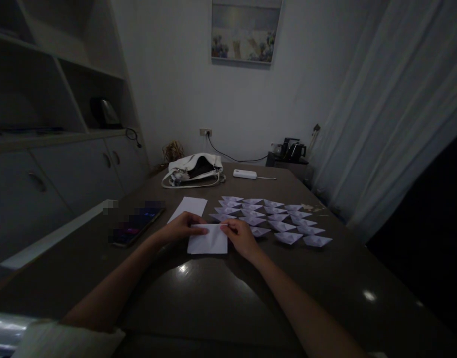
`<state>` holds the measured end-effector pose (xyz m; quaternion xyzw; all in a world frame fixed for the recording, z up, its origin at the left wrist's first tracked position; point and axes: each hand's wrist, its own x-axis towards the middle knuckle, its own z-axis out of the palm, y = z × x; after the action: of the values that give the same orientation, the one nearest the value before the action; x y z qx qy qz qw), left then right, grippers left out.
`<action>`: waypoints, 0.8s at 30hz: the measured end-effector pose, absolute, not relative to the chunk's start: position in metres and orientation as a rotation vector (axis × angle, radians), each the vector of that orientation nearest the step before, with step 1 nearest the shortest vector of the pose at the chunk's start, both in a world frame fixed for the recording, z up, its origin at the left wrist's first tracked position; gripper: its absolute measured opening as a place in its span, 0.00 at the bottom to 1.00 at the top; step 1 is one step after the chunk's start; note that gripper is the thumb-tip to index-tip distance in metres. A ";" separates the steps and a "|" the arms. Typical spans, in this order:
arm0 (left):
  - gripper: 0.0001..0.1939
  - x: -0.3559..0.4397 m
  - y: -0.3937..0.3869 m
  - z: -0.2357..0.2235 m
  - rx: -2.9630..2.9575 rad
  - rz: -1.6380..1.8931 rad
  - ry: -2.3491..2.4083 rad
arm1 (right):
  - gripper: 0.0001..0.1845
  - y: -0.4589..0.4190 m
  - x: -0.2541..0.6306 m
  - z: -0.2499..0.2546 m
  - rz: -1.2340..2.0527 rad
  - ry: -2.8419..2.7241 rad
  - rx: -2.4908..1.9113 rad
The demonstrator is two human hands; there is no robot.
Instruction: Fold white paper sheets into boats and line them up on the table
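A pale sleeve (67, 340) covers the near end of the left forearm. Beyond it, at the middle of the dark table (213, 303), a folded white paper (208, 242) is held between the two hands, its lower edge toward the person. The left hand (181, 226) is half curled, its thumb laid on the paper's upper left part and its fingers bent along the far edge. The right hand (242, 238) is nearly closed, thumb and forefinger pinching the upper right corner; its other fingers are curled in, and I cannot tell whether they touch the paper. Left of the left hand lies a phone (140, 224). Just past that hand are flat white sheets (191, 206); beside and beyond the right hand, paper boats (282, 226) stand in rows. Farther back are a white bag (194, 163) and, to its right, a white device (245, 174) with a short cord.
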<state>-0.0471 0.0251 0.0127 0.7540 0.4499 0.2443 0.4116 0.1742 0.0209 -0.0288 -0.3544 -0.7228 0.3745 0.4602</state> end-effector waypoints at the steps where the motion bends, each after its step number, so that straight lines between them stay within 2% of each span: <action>1: 0.20 -0.047 0.025 0.013 1.897 0.611 1.127 | 0.10 0.020 0.174 -0.028 0.916 -1.783 -0.875; 24: 0.20 -0.036 0.020 0.008 1.905 0.700 1.062 | 0.10 0.013 0.172 -0.022 0.830 -1.839 -0.856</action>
<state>-0.0358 0.0197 0.0082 0.7576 0.4224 0.2782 0.4127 0.1724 0.0127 -0.0219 -0.3474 -0.7461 0.3369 0.4574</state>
